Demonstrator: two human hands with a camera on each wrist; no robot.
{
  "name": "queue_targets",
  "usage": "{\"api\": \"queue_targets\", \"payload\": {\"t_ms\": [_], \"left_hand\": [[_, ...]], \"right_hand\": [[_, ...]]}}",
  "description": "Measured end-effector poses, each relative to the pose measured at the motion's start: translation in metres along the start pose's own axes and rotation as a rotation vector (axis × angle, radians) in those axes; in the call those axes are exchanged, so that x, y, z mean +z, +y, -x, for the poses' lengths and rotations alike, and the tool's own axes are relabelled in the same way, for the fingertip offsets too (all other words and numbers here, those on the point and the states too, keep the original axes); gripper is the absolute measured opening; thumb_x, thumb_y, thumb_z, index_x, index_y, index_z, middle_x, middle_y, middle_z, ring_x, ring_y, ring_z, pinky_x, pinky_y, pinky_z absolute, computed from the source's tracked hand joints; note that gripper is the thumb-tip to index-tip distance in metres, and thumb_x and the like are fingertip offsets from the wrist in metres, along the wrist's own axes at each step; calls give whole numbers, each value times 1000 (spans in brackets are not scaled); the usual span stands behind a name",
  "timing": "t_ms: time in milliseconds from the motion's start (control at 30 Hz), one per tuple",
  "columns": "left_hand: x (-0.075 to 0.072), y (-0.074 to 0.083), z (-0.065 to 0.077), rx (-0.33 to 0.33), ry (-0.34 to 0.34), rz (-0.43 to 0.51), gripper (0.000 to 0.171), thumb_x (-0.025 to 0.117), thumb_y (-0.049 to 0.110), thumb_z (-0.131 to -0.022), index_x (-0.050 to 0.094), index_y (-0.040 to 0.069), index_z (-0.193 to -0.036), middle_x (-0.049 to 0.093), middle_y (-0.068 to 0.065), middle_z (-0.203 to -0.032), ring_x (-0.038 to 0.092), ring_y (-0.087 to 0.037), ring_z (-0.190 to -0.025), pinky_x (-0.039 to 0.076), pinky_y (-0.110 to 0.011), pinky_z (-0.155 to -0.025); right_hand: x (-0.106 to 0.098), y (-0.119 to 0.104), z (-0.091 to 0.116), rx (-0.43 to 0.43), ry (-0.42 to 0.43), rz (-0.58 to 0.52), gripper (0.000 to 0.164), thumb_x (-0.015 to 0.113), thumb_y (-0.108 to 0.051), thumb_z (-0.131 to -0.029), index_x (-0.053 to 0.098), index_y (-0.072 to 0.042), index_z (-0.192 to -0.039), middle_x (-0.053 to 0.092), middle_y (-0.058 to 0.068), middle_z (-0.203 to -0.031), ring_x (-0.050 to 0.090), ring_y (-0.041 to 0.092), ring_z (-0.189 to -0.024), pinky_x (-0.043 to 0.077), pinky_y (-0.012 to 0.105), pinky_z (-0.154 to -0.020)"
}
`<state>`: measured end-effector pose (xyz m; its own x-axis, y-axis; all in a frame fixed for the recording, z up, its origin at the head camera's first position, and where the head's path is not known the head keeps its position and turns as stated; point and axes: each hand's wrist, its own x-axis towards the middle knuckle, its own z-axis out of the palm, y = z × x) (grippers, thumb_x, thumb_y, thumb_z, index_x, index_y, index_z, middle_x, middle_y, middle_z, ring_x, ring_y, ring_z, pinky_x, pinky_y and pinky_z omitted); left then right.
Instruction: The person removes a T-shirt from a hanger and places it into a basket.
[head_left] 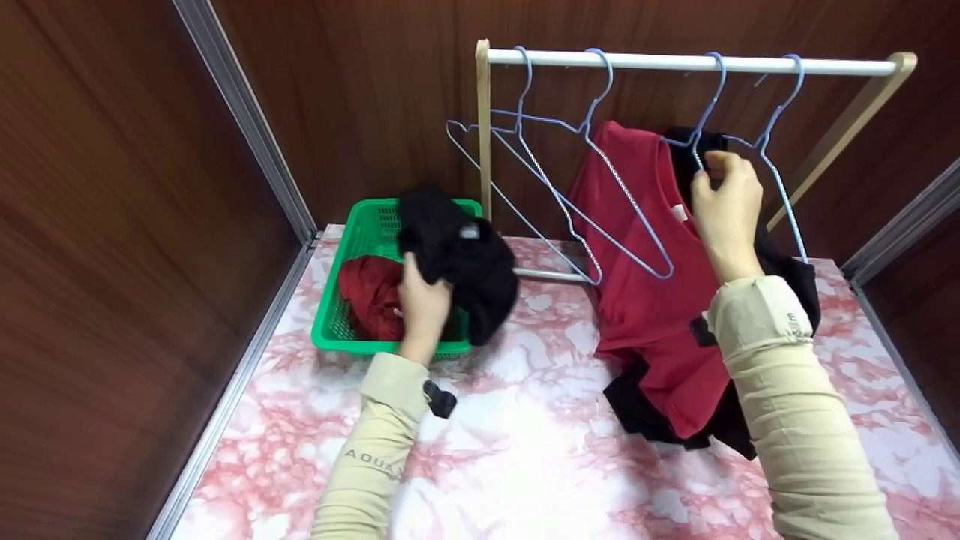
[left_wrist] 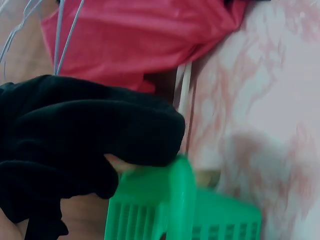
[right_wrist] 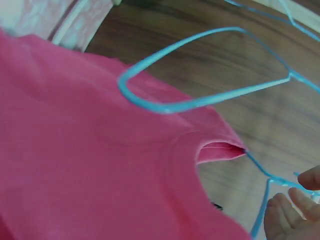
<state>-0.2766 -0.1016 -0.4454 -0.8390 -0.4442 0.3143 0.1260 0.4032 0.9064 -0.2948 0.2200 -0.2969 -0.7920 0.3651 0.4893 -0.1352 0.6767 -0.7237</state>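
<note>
Left hand (head_left: 425, 296): gripping black garment (head_left: 457, 251) over green basket (head_left: 352, 346), cloth overhanging its right rim | Right hand (head_left: 727, 206): curving thumb and fingers about blue hanger (head_left: 696, 137); pinch cannot be told | Red garment (head_left: 637, 217): hanging from that hanger under white rail (head_left: 660, 63) | Dark red garment (head_left: 371, 292): lying inside basket

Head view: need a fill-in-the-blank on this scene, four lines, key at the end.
1. The left hand grips a ____ garment.
2. The basket is coloured ____.
3. On the white rail hang ____ hangers in all.
4. The right hand is at the ____ hanger from the left.

Missing words: black; green; four; third.
</note>
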Motion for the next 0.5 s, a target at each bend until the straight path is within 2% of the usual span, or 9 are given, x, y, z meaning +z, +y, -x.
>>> {"api": "queue_targets", "payload": {"t_ms": [133, 300, 400, 500], "left_hand": [[-13, -8, -13, -75, 80, 6, 66, 65, 2, -76, 42, 2, -137, 64, -29, -111, 62, -41, -106, 48, -49, -91], [-25, -21, -23, -89, 204, -32, 60, 65, 7, -77, 44, 1, -132, 65, -29, -107, 61, -44, -102, 46, -51, -89], [-29, -31, -26, -70, 218, -85, 49, 62, 7, -79, 46, 2, -125, 65, -25, -106, 60, -44, -100, 45, -52, -86], [-31, -42, -28, -43, 188, -159, 40, 58, 5, -80, 47, 2, -118, 64, -23, -107, 59, -44, -100, 44, -52, -85]], "right_hand": [[-3, 10, 1, 75, -59, 45, 38, 48, -10, -90, 56, 5, -124, 58, 25, -124, 54, 35, -118, 37, 41, -104], [-6, 18, 3, 145, -129, 66, 42, 47, -19, -91, 56, 2, -126, 61, 22, -122, 55, 32, -119, 38, 40, -104], [-7, 21, 4, 163, -132, 76, 40, 48, -22, -91, 60, -1, -122, 64, 21, -116, 57, 30, -114, 39, 39, -101], [-6, 22, 5, 174, -125, 84, 38, 48, -23, -91, 64, -4, -119, 64, 19, -112, 58, 27, -111, 41, 36, -98]]}}
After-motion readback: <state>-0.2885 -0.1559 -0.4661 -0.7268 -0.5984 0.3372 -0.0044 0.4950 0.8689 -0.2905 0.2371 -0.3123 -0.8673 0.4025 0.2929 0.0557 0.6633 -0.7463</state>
